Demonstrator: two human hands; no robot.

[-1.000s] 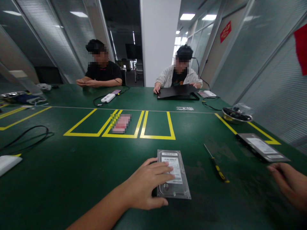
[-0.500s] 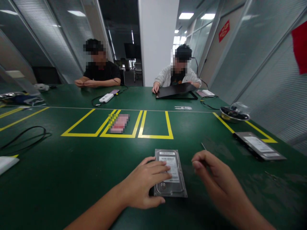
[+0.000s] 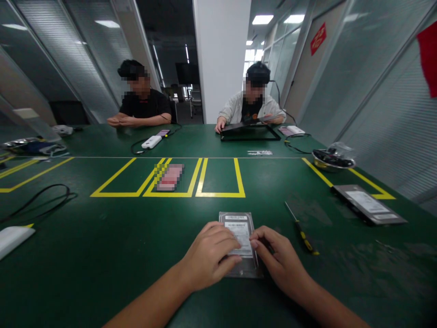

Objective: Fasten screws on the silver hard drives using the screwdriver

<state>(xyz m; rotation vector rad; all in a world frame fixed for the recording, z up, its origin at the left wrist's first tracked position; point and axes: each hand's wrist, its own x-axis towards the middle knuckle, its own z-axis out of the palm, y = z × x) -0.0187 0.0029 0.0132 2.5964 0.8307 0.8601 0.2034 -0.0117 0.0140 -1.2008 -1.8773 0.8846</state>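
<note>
A hard drive (image 3: 239, 230) lies flat on a green table (image 3: 102, 255), near the front edge, label up. The left hand (image 3: 211, 259) rests spread on its left side, fingers over the label. The right hand (image 3: 278, 264) grips its right edge with curled fingers. A yellow-handled screwdriver (image 3: 302, 230) lies just to the right, untouched. Two other people sit across the table

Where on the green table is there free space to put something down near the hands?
Bare table lies left of the left hand, up to the black cable. The right yellow box is free. Right of the hard drive it is tighter: a screwdriver lies there.
</note>
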